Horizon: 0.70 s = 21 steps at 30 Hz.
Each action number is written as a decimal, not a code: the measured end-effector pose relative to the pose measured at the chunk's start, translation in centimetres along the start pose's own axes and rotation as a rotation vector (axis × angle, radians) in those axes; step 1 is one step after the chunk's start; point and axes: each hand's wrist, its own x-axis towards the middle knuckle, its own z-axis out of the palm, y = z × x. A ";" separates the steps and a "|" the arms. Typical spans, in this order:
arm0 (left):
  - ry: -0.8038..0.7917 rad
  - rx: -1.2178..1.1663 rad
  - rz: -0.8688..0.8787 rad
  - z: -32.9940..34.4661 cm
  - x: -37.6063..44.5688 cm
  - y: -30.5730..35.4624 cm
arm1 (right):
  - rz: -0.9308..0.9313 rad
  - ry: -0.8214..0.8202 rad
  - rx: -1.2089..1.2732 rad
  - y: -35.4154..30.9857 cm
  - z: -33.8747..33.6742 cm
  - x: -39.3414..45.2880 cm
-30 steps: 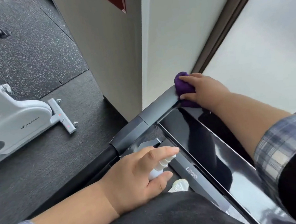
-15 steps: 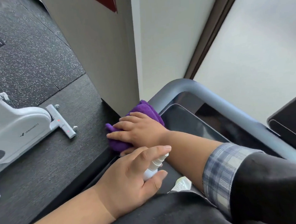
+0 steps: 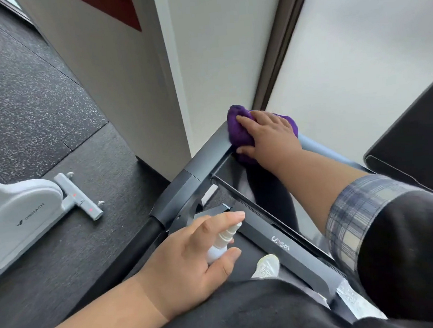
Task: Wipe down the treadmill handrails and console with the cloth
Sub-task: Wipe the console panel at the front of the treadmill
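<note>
- A small white plastic spray bottle (image 3: 222, 242) sits in the left hand (image 3: 191, 263), at about 6 o'clock in the view; its nozzle points toward 1 o'clock, and its contents cannot be made out.
- The left hand curls round that bottle, index finger laid over the pump top and thumb under the body.
- The bunched purple cloth (image 3: 238, 131) lies at about 12 o'clock, on the corner where the grey treadmill handrail (image 3: 205, 159) bends to run along the top of the console.
- The right hand (image 3: 270, 139) presses down on the cloth, fingers stretched over it and the thumb tucked against its lower edge.
- The cloth looks thick and fuzzy, crumpled into a pad, bulging out past the fingers at both ends.
- The glossy black console panel (image 3: 269, 201) stretches from the cloth toward 5 o'clock, under the right forearm.
</note>
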 end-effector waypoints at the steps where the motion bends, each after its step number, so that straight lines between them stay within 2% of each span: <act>1: -0.006 0.007 0.010 -0.1 0.1 0.1 | 0.051 -0.002 0.005 0.2 -0.1 -0.2; 6: -0.051 0.014 0.070 -0.7 0.5 0.8 | 0.284 0.016 0.031 1.7 -0.5 -3.1; 12: -0.126 0.015 0.127 -0.7 1.0 1.3 | 0.432 0.059 0.023 3.1 -1.1 -7.5; 14: -0.158 0.013 0.138 -0.4 1.3 1.5 | 0.523 0.189 0.190 2.9 -2.4 -9.0; 17: -0.176 -0.011 0.143 0.4 2.0 1.6 | 0.616 0.484 0.597 1.2 -5.3 -11.7; 21: -0.212 -0.103 0.146 2.6 3.1 2.0 | 0.615 0.502 0.887 -1.7 -7.3 -16.0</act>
